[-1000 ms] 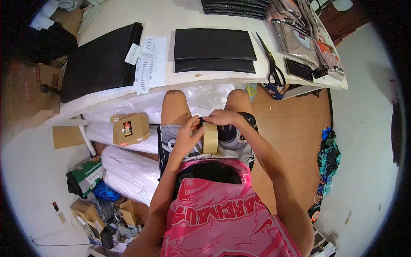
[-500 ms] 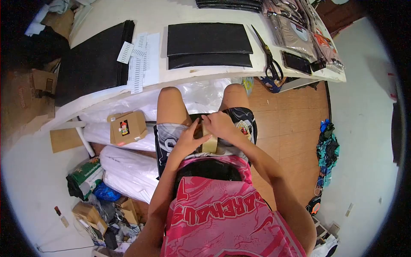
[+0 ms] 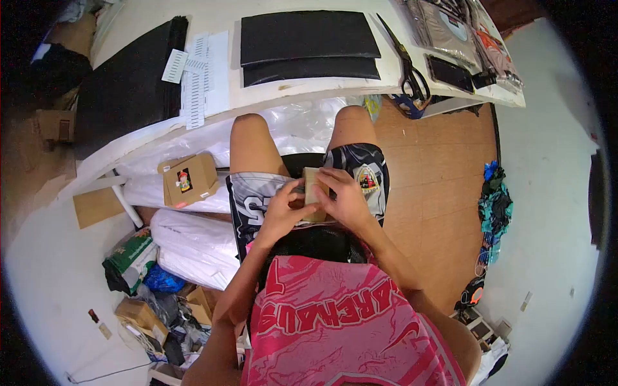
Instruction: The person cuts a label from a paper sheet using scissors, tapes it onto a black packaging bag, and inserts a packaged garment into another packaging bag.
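Note:
A roll of tan packing tape (image 3: 311, 183) is between my hands, over my lap. My left hand (image 3: 283, 209) curls against the roll's left side, with the thumb reaching across its lower part. On the other side, my right hand (image 3: 341, 197) grips the roll with fingers at its upper edge and thumb on its face. The inside of the roll and any loose tape end are hidden.
On the white table (image 3: 270, 96) lie a folded black plastic bag (image 3: 309, 38), a stack of black bags (image 3: 132, 83), label sheets (image 3: 196, 77), scissors (image 3: 405, 61) and a phone (image 3: 450, 73). A cardboard box (image 3: 190, 179) rests on white wrapped rolls (image 3: 193, 248).
My right hand has shifted down and right along the tape roll, which now shows more of its upper part. The view has tilted, moving the table upward in the picture.

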